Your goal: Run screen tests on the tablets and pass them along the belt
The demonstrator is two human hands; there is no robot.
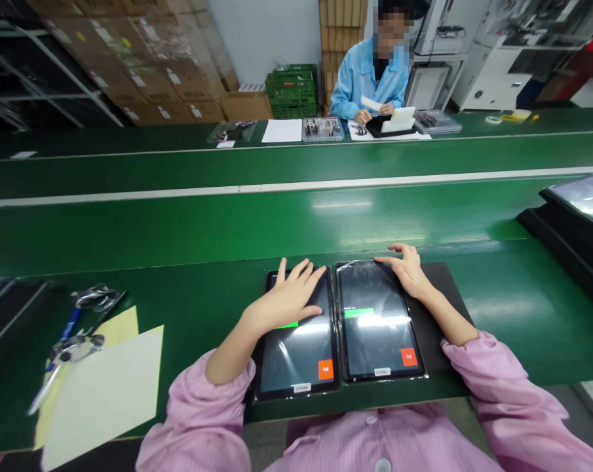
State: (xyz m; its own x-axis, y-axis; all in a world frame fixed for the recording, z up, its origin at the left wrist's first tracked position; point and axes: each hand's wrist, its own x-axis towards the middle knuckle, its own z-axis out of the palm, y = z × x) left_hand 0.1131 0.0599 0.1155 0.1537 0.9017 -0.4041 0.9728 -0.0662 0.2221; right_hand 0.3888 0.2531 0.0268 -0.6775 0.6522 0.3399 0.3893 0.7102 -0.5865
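Two black tablets lie side by side on a dark mat (443,308) in front of me, each showing a green bar and an orange square. My left hand (289,295) rests flat with fingers spread on the upper screen of the left tablet (299,357). My right hand (407,269) touches the top right corner of the right tablet (377,328), fingers curved and apart, holding nothing.
Papers (99,387), a pen and cables (80,328) lie at my left. A stack of dark trays with a tablet (578,210) stands at right. Across the green conveyor (276,216) a person in a blue coat (372,72) works among parts trays (323,129).
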